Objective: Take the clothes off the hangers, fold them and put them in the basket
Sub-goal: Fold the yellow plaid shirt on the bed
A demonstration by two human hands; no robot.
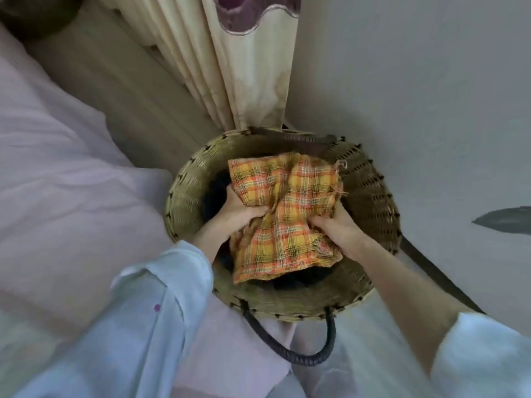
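Holding the checked cloth [284, 214] bunched in both hands, left hand [240, 209] and right hand [337, 229], over the basket [370, 196], looks light and floppy, so I'd grip the folded edges or it'll flop open.

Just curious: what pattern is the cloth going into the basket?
Yellow and orange plaid cloth, clearest in the head view.
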